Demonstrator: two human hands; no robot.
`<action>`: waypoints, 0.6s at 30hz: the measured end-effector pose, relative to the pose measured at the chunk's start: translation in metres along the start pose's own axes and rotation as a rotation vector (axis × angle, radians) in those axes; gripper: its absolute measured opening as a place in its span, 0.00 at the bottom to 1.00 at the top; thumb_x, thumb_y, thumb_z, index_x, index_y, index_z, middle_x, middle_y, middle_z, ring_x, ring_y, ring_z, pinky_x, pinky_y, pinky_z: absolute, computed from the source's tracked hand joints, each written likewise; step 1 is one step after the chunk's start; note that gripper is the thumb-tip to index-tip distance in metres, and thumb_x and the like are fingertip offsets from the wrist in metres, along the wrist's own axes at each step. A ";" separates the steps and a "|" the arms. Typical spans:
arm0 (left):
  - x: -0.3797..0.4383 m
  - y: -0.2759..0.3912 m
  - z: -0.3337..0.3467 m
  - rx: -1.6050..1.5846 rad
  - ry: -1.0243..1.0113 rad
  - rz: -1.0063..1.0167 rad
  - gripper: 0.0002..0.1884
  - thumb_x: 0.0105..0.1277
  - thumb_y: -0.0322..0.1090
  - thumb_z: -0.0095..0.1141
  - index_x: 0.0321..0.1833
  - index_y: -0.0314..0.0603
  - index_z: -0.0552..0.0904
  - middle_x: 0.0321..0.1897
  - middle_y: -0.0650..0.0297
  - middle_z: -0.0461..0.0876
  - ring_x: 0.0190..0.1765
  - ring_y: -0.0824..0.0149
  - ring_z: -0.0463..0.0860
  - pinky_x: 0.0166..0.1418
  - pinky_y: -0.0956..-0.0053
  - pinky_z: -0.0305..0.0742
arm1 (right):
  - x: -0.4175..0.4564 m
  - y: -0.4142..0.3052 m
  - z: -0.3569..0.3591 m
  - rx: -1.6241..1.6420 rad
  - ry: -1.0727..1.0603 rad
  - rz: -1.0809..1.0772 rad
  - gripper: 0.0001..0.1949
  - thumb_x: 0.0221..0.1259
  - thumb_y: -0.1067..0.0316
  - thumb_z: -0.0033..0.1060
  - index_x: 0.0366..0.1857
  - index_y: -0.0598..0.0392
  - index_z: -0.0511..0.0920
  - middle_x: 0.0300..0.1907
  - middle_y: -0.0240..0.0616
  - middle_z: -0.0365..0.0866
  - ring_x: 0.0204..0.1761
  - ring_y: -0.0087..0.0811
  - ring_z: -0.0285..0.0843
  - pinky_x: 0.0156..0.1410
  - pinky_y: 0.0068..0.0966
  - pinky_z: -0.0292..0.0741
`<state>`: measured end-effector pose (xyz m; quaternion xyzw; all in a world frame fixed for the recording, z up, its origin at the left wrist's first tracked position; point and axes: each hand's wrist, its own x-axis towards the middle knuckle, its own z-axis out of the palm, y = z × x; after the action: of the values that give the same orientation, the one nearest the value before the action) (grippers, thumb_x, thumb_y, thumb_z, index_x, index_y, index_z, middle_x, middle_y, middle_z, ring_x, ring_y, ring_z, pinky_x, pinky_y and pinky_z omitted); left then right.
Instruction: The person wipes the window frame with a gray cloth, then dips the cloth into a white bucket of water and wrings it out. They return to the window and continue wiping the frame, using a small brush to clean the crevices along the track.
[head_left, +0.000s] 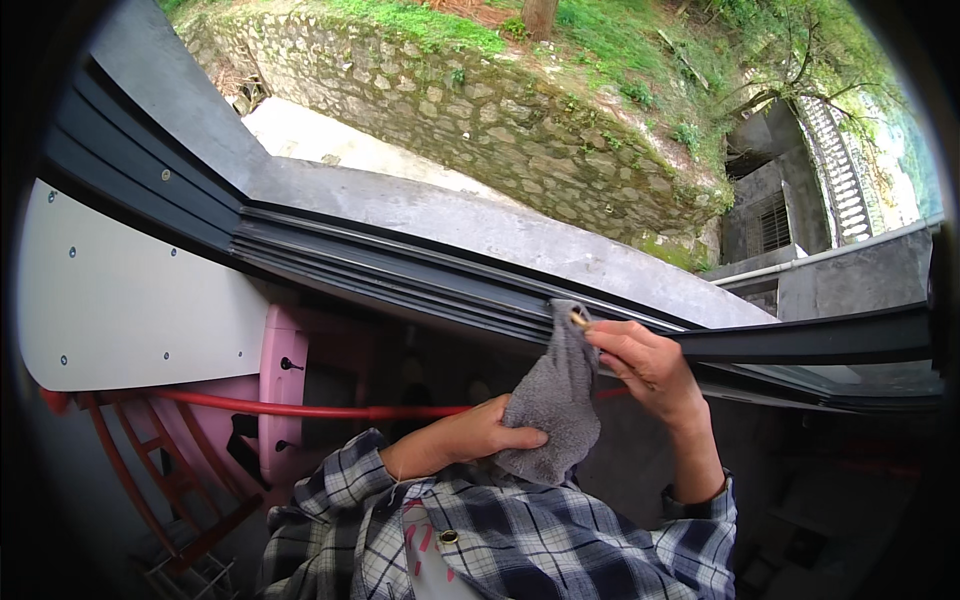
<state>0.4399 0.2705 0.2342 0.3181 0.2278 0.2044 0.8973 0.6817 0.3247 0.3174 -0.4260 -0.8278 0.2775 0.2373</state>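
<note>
A grey terry cloth (555, 405) hangs between my two hands, just on the indoor side of a window's dark metal sliding track (405, 262). My left hand (480, 431) grips its lower left part, thumb on top and fingers hidden behind the fabric. At the cloth's narrow upper end, my right hand (649, 364) pinches a small tan stick-like piece (579, 321), possibly wood. Its tip meets a dark fold or hole in the cloth; how far it goes in cannot be seen. The cloth's upper tip overlaps the track's grooves.
A red pole (315, 410) runs behind my left forearm. Pink furniture (281, 390) and a white panel with screws (135, 300) stand at left, above a red-brown chair frame (169, 472). Outside are a concrete ledge (450, 217) and a stone wall (480, 120). A dark window sash (810, 337) extends right.
</note>
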 end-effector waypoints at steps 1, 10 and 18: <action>-0.004 0.003 0.000 -0.003 0.027 0.014 0.32 0.66 0.33 0.64 0.71 0.32 0.67 0.61 0.58 0.78 0.62 0.66 0.77 0.68 0.69 0.71 | 0.003 0.003 0.003 0.014 0.010 -0.035 0.14 0.60 0.75 0.65 0.51 0.57 0.82 0.51 0.43 0.84 0.49 0.42 0.86 0.51 0.29 0.84; -0.036 0.029 -0.005 -0.116 0.284 0.099 0.29 0.66 0.32 0.62 0.68 0.31 0.69 0.57 0.57 0.79 0.59 0.65 0.79 0.66 0.71 0.73 | 0.057 -0.002 0.077 0.014 0.113 -0.263 0.13 0.59 0.73 0.61 0.48 0.58 0.82 0.52 0.44 0.84 0.53 0.42 0.84 0.54 0.30 0.83; 0.031 0.013 0.013 0.372 -0.095 -0.064 0.24 0.65 0.36 0.61 0.60 0.28 0.76 0.52 0.55 0.83 0.54 0.63 0.81 0.62 0.69 0.75 | -0.025 -0.030 0.011 -0.407 0.080 0.061 0.15 0.55 0.77 0.64 0.48 0.58 0.82 0.50 0.42 0.84 0.48 0.39 0.86 0.49 0.30 0.83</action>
<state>0.4698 0.2895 0.2433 0.4804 0.2292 0.1148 0.8387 0.6706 0.2868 0.3256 -0.5007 -0.8434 0.0943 0.1705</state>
